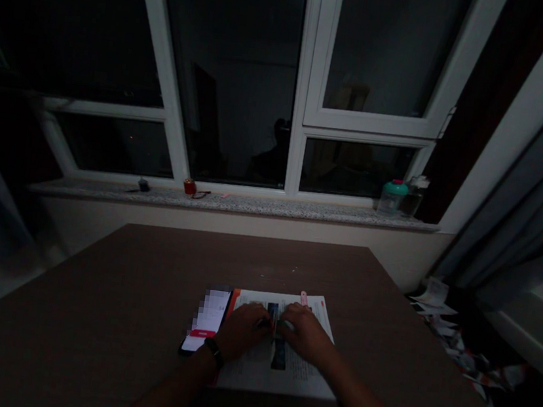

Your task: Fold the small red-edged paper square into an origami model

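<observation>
An open magazine or book [255, 376] with printed text and dark pictures lies on the dark brown table [141, 300]. Over its middle, my left hand [247, 327] has its fingers bent together, a small reddish spot showing at the tips. Facing it, my right hand [305, 330] is closed too, its fingertips close to the left ones above a dark picture. What either hand pinches is too small and dim to name. A pink narrow object [303, 298] pokes out past the top edge of the pages, beyond my right hand. A lit phone [211, 315] lies beside the left edge.
Behind the table runs a speckled windowsill [261, 207] with a small red jar [189, 186], a dark little item [144, 184] and a green-lidded bottle [393, 197]. Loose papers [453, 338] are heaped to the right of the table. Curtains [522, 214] hang at both sides.
</observation>
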`<state>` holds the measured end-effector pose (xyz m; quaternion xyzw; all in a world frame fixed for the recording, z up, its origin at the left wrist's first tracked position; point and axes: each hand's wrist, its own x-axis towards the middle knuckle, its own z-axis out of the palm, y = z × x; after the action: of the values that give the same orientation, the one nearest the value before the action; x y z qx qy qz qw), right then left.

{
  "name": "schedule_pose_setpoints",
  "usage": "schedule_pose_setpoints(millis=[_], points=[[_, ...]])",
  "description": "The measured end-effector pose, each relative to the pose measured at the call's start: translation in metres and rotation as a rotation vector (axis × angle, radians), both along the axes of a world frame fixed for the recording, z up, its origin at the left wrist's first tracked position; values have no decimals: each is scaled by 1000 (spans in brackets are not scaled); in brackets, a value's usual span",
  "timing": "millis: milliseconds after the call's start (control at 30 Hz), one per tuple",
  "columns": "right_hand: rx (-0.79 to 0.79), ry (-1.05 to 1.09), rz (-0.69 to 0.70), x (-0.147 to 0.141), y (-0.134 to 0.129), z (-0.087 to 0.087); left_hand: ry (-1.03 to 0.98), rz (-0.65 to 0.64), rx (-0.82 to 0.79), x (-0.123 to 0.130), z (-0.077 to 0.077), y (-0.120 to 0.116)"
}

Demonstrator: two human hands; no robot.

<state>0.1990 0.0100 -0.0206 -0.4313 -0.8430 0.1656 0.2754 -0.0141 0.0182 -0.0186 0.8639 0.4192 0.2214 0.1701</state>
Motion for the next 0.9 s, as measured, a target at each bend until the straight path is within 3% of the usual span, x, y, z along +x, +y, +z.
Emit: schedule_pose_setpoints(millis=[567, 900], points=[[-94, 140, 66, 10, 4, 2, -48, 6, -132, -6, 15, 3], [-146, 111, 44, 21, 8, -2, -43, 11, -193, -11, 20, 4]])
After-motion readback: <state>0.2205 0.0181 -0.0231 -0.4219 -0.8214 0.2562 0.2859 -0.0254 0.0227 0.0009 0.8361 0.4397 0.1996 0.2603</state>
